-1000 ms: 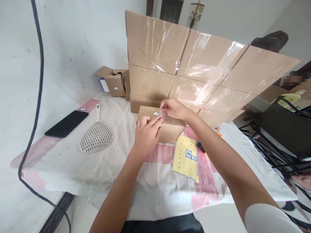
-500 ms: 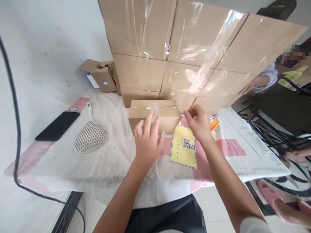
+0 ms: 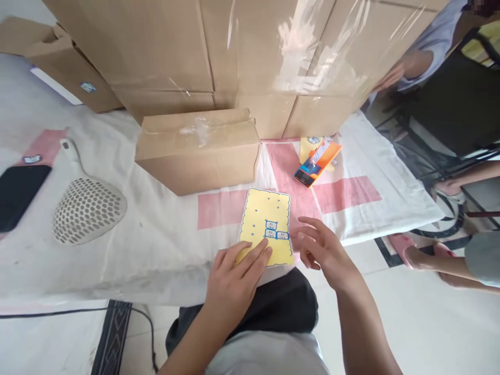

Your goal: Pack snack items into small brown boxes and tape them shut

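**Yellow sheet could slip at the table edge**

At twelve o'clock from you, the scallop-bordered yellow paper sheet [image 3: 259, 219] lies with its near end by the edge of the white-and-pink cloth-covered table [image 3: 164, 234]. Your left hand [image 3: 234, 276] rests at the sheet's seven o'clock, fingers loosely spread, pressing the paper without pinching it. Uneven pressure there could, I'd judge, slide or crease it. Your right hand [image 3: 322, 250] hovers at three o'clock, fingers curled with a narrow gap; you seem to hold nothing in it. If the small blue-bordered white labels [image 3: 270, 234] are adhesive, a careless brush could fold one. At eleven o'clock from the sheet, the oblong brown cardboard box [image 3: 211, 166] carries crinkled clear tape [image 3: 201, 130], whose wrinkles could snag and lift.
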Available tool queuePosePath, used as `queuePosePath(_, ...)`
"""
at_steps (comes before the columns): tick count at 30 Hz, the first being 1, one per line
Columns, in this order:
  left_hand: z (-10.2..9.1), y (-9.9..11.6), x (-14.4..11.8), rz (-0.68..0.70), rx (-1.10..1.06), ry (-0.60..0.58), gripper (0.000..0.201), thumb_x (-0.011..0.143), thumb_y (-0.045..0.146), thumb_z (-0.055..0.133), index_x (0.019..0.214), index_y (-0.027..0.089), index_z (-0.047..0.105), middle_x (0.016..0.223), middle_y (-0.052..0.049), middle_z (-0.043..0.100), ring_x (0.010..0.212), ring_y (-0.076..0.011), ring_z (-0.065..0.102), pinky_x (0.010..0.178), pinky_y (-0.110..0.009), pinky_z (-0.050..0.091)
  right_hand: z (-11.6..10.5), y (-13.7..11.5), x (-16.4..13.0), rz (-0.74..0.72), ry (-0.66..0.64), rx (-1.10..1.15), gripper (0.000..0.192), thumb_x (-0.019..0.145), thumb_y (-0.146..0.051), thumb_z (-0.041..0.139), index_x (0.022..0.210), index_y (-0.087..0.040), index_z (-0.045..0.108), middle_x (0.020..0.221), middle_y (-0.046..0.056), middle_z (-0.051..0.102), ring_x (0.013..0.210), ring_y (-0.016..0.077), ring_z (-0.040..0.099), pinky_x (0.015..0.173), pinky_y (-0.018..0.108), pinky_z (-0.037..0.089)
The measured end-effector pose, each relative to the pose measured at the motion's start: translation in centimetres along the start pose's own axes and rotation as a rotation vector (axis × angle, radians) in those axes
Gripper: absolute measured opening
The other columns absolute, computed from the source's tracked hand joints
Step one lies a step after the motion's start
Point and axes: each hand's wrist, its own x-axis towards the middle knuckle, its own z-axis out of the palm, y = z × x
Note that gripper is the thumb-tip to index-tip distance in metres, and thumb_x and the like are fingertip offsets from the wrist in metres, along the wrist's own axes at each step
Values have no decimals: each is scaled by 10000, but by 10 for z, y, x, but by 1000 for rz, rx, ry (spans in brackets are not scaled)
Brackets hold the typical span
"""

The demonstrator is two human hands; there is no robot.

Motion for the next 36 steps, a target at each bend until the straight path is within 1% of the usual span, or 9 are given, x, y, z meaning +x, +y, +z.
queuePosePath(4, -9, 6, -25, -26, 49, 240, 347, 934, 68, 537, 1191, 219, 713, 1029, -36, 811, 938, -223, 600, 773, -357, 431, 8, -2, -7, -26, -36, -90, 444, 845, -564, 721, 1098, -231, 573, 686, -61, 580, 413, 67, 407, 432, 252, 365)
queuePosePath(7, 0, 5, -50, 25, 114, 366, 350, 892, 126, 596, 1138, 325, 745, 819, -2, 799, 910, -249, 548, 779, -356, 446, 12, -5, -7, 43, -218, -95, 418, 892, -625, 639, 896, -207, 617, 627, -11, 620, 452, 121, 524, 429, 261, 408)
queuePosePath(9, 5, 1, -59, 121, 96, 314, 297, 881, 192, 643, 1054, 407, 755, 778, 36, 785, 961, -242, 553, 870, -353, 445, 18, -5, -6, 42, -326, -17, 462, 892, -648, 618, 788, -198, 631, 671, 32, 671, 529, 161, 609, 482, 289, 478)
queuePosePath(12, 0, -4, -54, 238, 33, 226, 214, 988, 443, 543, 982, 413, 755, 838, 46, 793, 998, -214, 579, 1048, -385, 354, 28, -1, -3, -60, -333, 61, 405, 894, -597, 644, 793, -204, 657, 770, 34, 705, 687, 199, 663, 610, 323, 537)
queuePosePath(14, -11, -6, -39, 166, 25, 181, 345, 1014, 538, 455, 1047, 347, 741, 924, -1, 801, 979, -225, 601, 1048, -435, 332, 34, 3, -3, -122, -344, 52, 359, 950, -553, 596, 855, -214, 669, 842, 28, 713, 760, 202, 660, 663, 324, 539)
queuePosePath(18, -28, -4, 2, -140, 145, 71, 392, 904, 428, 691, 1234, 221, 647, 1124, -121, 743, 1005, -273, 635, 900, -435, 396, 43, 5, -7, -268, -473, -10, 307, 1025, -468, 511, 976, -237, 706, 936, 28, 709, 836, 199, 640, 754, 324, 546)
queuePosePath(22, -25, 0, 22, -210, 166, 34, 335, 877, 354, 721, 1184, 243, 642, 1102, -80, 738, 969, -244, 674, 845, -400, 401, 50, 3, -9, -453, -458, -46, 212, 1024, -344, 536, 1096, -293, 728, 1083, 29, 710, 1011, 218, 650, 909, 349, 540)
queuePosePath(27, -18, 5, 24, -159, 155, 61, 304, 871, 234, 703, 1168, 250, 641, 1045, -27, 792, 903, -214, 726, 814, -389, 411, 57, 4, -8, -562, -344, -86, 246, 1029, -286, 505, 1089, -314, 741, 1043, 34, 716, 972, 208, 674, 849, 340, 551)
queuePosePath(36, -12, -5, 22, -86, 170, 67, 284, 860, 111, 676, 1126, 214, 674, 984, -6, 801, 899, -198, 718, 826, -379, 398, 60, 6, -6, -503, -246, -87, 271, 1012, -303, 494, 805, -199, 633, 818, 25, 600, 746, 159, 566, 674, 295, 460)
